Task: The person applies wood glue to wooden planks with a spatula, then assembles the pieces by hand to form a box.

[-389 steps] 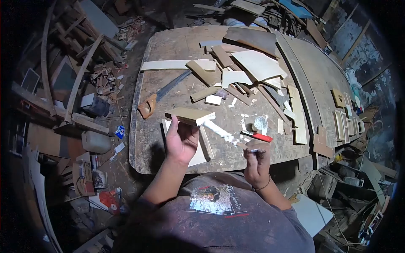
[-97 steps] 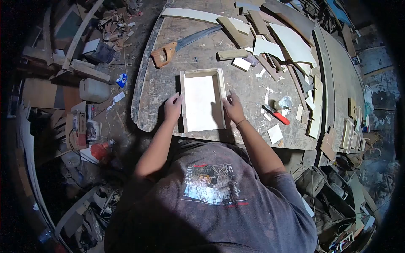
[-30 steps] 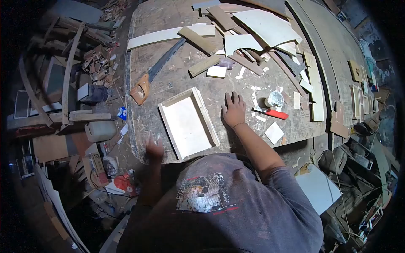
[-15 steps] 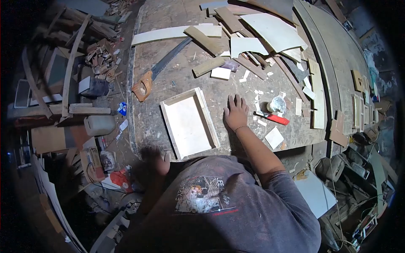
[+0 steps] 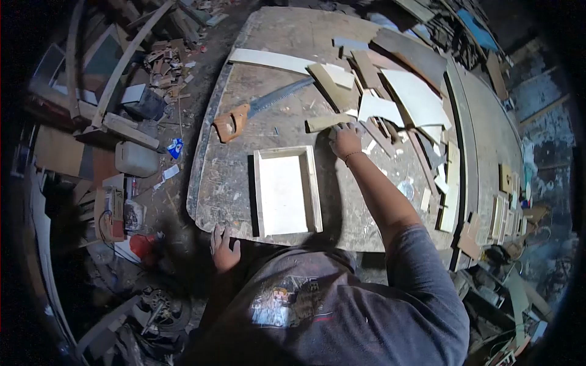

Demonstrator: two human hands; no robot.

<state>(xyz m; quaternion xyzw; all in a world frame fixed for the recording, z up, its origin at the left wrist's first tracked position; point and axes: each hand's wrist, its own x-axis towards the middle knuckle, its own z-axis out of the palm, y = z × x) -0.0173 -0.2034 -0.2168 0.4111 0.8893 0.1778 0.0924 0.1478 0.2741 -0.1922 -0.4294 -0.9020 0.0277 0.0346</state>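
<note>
A shallow pale wooden tray (image 5: 285, 190) lies flat near the front edge of the worn worktable (image 5: 223, 183). My right hand (image 5: 346, 139) is stretched out past the tray's far right corner, fingers bent down onto the table at the end of a short wood strip (image 5: 320, 123). What lies under its fingers is hidden. My left hand (image 5: 224, 249) hangs below the table's front edge, fingers apart and holding nothing. A handsaw (image 5: 259, 108) with an orange-brown handle lies left of the strip.
Pale board offcuts (image 5: 415, 97) and wood scraps crowd the table's far half. A small glue pot (image 5: 405, 188) sits right of my forearm. Small wooden frames (image 5: 502, 210) line the right bench. A white jerrycan (image 5: 135, 160) and lumber litter the floor at left.
My right hand has left its flat rest beside the tray and reached forward to the wood strip. My left hand has dropped below the table edge. The camera has shifted.
</note>
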